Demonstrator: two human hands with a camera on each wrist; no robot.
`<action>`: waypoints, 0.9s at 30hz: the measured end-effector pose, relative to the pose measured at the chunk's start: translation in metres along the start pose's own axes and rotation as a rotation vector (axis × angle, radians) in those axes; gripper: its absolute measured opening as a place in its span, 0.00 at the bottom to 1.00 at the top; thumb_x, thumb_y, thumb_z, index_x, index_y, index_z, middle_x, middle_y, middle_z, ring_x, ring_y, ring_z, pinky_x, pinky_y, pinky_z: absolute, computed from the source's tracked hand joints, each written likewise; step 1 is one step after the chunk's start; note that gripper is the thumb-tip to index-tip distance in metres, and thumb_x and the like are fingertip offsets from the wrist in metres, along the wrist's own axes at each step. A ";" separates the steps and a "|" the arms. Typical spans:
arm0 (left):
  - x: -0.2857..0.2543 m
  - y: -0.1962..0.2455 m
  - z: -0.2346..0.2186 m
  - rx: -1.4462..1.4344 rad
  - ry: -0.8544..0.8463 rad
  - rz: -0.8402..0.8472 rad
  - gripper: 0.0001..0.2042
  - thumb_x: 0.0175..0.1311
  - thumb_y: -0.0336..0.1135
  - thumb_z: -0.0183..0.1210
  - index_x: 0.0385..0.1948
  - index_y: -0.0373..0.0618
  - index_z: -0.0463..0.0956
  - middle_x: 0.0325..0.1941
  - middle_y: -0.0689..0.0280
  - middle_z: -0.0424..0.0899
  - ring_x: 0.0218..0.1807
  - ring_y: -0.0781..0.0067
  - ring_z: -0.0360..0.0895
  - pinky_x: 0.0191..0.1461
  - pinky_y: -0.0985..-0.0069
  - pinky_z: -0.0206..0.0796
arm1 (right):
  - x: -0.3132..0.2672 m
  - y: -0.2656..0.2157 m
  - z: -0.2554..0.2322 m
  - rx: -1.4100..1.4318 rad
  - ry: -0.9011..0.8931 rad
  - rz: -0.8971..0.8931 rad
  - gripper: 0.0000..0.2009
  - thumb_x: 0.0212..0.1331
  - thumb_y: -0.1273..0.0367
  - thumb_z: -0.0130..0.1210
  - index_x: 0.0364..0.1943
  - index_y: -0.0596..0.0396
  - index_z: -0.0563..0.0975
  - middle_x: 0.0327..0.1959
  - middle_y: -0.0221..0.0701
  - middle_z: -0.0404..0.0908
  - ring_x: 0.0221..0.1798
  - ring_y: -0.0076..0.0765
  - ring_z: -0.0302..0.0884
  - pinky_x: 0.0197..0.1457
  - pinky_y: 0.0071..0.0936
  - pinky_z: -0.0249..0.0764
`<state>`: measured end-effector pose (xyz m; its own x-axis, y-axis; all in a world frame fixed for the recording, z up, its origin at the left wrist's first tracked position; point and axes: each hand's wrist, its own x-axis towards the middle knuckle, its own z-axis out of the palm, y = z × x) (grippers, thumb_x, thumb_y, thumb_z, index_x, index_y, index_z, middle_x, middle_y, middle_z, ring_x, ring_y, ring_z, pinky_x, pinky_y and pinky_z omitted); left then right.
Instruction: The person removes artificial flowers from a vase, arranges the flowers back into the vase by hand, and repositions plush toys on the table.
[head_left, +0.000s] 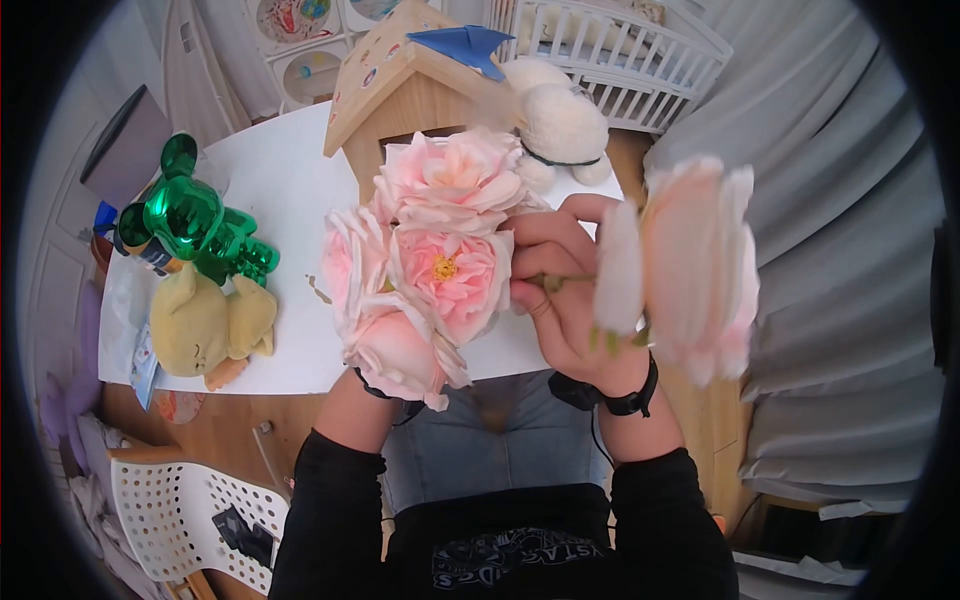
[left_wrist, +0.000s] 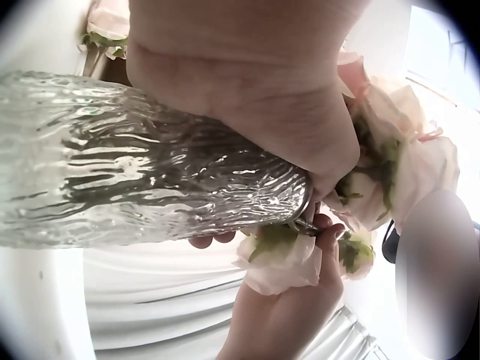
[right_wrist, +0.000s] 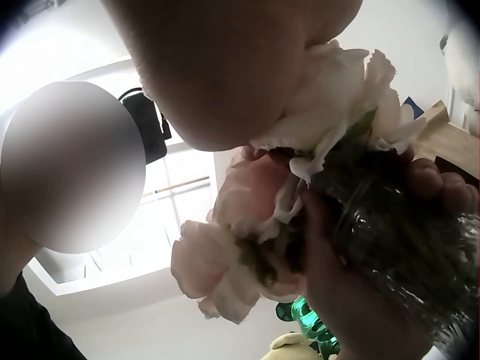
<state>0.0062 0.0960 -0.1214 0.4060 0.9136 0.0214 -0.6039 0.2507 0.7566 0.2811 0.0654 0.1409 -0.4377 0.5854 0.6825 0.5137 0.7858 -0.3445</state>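
Observation:
A rippled clear glass vase (left_wrist: 150, 172) stands in the grip of my left hand (left_wrist: 255, 97), close to its mouth. Several pale pink roses (head_left: 445, 270) crowd over the mouth and hide that hand in the head view; its fingers and thumb wrap the glass in the right wrist view. My right hand (head_left: 575, 300), beside the bunch, pinches a thin green stem between thumb and fingers. This stem belongs to a single rose (head_left: 695, 265), whose bloom sticks out to the right, blurred and close to the camera. The stem's far end is hidden by the bunch.
A shiny green bear figure (head_left: 190, 215) and a yellow plush toy (head_left: 200, 325) occupy the left of the white table (head_left: 300, 160). Behind the roses are a wooden house (head_left: 410, 85) and a white plush (head_left: 565, 125). A perforated white chair (head_left: 160, 510) stands lower left.

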 end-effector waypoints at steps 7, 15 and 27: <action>-0.010 -0.001 0.001 0.037 0.004 0.001 0.18 0.76 0.39 0.65 0.60 0.40 0.80 0.53 0.63 0.88 0.50 0.77 0.83 0.53 0.74 0.77 | -0.009 0.011 0.014 0.017 0.031 0.022 0.06 0.71 0.71 0.62 0.39 0.59 0.79 0.49 0.43 0.84 0.49 0.54 0.80 0.56 0.45 0.74; -0.017 0.005 0.000 0.077 0.012 0.000 0.17 0.76 0.38 0.65 0.60 0.40 0.80 0.53 0.63 0.88 0.49 0.77 0.83 0.53 0.75 0.77 | -0.007 -0.008 -0.003 -0.241 -0.250 0.076 0.10 0.67 0.71 0.64 0.50 0.55 0.84 0.56 0.41 0.84 0.61 0.55 0.80 0.66 0.43 0.77; -0.006 0.010 0.016 0.155 0.007 0.016 0.17 0.75 0.38 0.65 0.59 0.40 0.81 0.52 0.64 0.88 0.49 0.77 0.83 0.52 0.75 0.77 | -0.005 -0.002 0.005 0.709 0.195 0.299 0.17 0.65 0.68 0.66 0.58 0.51 0.84 0.64 0.40 0.83 0.67 0.55 0.78 0.74 0.48 0.73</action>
<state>0.0084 0.0876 -0.1036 0.3925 0.9193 0.0300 -0.4969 0.1844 0.8480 0.2783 0.0626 0.1349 -0.1848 0.7976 0.5741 -0.0315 0.5791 -0.8147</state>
